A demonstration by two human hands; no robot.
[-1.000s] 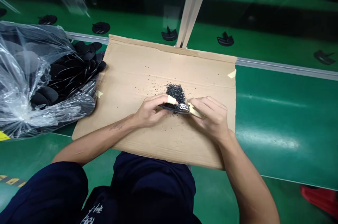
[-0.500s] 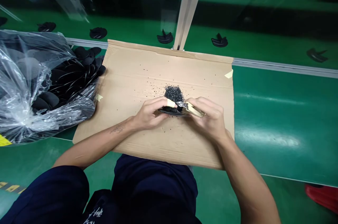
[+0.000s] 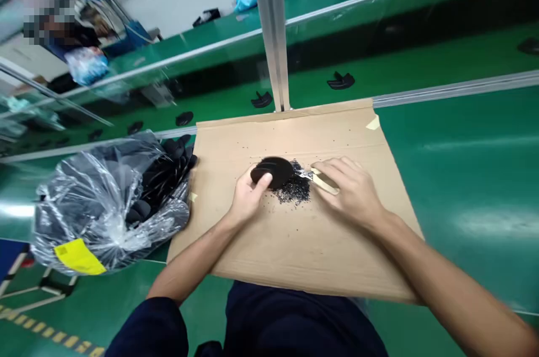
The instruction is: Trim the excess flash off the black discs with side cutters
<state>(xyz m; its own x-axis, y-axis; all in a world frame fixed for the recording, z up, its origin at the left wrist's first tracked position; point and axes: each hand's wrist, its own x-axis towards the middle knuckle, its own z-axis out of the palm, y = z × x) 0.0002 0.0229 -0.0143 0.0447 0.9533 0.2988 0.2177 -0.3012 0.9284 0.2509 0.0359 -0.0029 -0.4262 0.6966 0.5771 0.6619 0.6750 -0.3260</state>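
My left hand (image 3: 247, 195) grips a round black plastic disc (image 3: 273, 170) and holds it just above a sheet of cardboard (image 3: 295, 245). Fingers of my right hand (image 3: 351, 191) are closed on a small cutter with tan handles (image 3: 322, 180); its metal tip points at the disc's right edge. A heap of black trimmings (image 3: 293, 191) lies on the cardboard right under the disc and the cutter.
A clear plastic bag (image 3: 109, 205) full of black discs lies left of the cardboard on the green bench. Beyond the cardboard runs a green conveyor with several black parts (image 3: 341, 82) and an upright metal post (image 3: 273, 31). A person sits at far left.
The view has swung up and left. My left hand has turned the disc from edge-on to face up and lifted it over the trimmings; my right hand has drawn the cutter slightly away.
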